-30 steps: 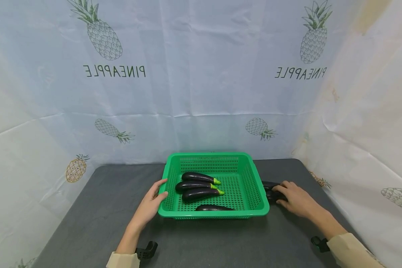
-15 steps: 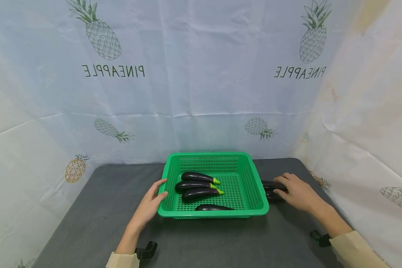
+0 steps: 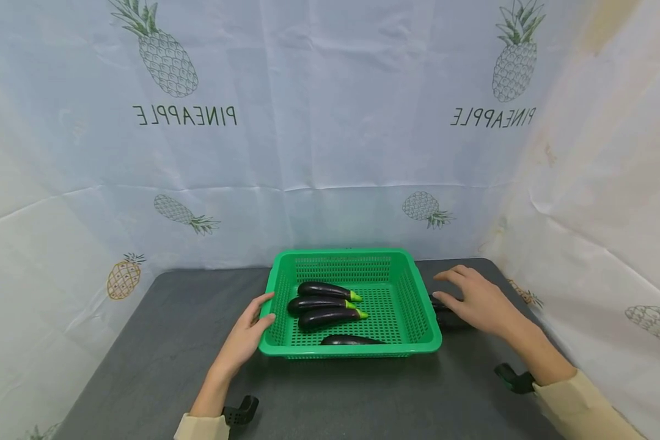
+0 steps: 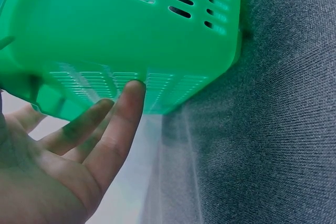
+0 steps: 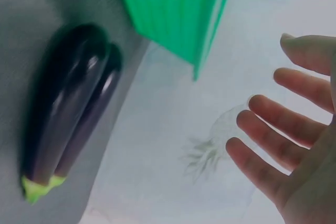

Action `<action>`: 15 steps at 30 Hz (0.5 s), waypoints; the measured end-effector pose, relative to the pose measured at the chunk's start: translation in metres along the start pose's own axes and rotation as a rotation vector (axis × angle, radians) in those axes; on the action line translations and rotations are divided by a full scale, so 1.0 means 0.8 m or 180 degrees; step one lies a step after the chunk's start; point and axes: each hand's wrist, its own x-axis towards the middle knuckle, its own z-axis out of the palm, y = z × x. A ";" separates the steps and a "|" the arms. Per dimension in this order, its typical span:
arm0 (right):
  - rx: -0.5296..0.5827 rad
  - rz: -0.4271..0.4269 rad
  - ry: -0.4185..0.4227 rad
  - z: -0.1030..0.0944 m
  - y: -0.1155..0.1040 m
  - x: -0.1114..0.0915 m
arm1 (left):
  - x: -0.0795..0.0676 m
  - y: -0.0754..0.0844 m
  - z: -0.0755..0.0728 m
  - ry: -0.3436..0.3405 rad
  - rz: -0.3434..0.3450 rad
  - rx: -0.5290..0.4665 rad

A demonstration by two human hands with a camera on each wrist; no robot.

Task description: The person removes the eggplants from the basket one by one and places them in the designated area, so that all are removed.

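Note:
A green plastic basket [image 3: 418,333] holds several dark purple eggplants. Three lie side by side at its left, the middle one [image 3: 316,305] among them; another eggplant [image 3: 349,340] is partly hidden by the front wall. My left hand [image 3: 245,330] is at the left rim, thumb and index fingertips on it; in the left wrist view its other fingers [image 4: 118,135] extend, spread, against the outer wall. To the right of the basket two eggplants [image 5: 65,108] lie together on the table. Above them hovers my right hand [image 3: 481,300], fingers spread and holding nothing.
The dark grey table [image 3: 198,348] reaches back to a white curtain [image 3: 341,122] printed with pineapples. More of this cloth stands along both sides. A black strap mount [image 3: 241,410] is on the left wrist, another mount [image 3: 514,379] on the right.
My right hand has left the eggplants on the table and risen up and back, its fingers opening away from them. The left hand and the basket stay where they were.

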 end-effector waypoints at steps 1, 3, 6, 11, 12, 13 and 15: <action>0.0046 0.0007 -0.0015 -0.001 -0.005 0.002 | 0.000 0.000 0.000 -0.0001 -0.0002 -0.0002; 0.0126 0.0029 -0.0046 0.000 -0.013 0.006 | 0.001 -0.001 0.000 -0.0006 -0.0003 -0.0005; 0.0242 -0.0002 -0.0083 0.003 -0.024 0.012 | 0.000 -0.001 0.000 -0.0004 0.0005 0.0006; 0.0377 -0.0103 -0.0129 0.010 -0.042 0.024 | 0.000 0.000 -0.001 0.0007 0.0004 0.0031; 0.0382 -0.0115 -0.0138 0.012 -0.045 0.026 | 0.000 0.000 -0.001 0.0007 -0.0001 0.0035; 0.0382 -0.0124 -0.0149 0.013 -0.048 0.029 | 0.000 0.000 -0.001 0.0004 -0.0006 0.0033; 0.0399 -0.0134 -0.0186 0.017 -0.055 0.034 | 0.000 0.001 -0.001 0.0005 -0.0019 0.0033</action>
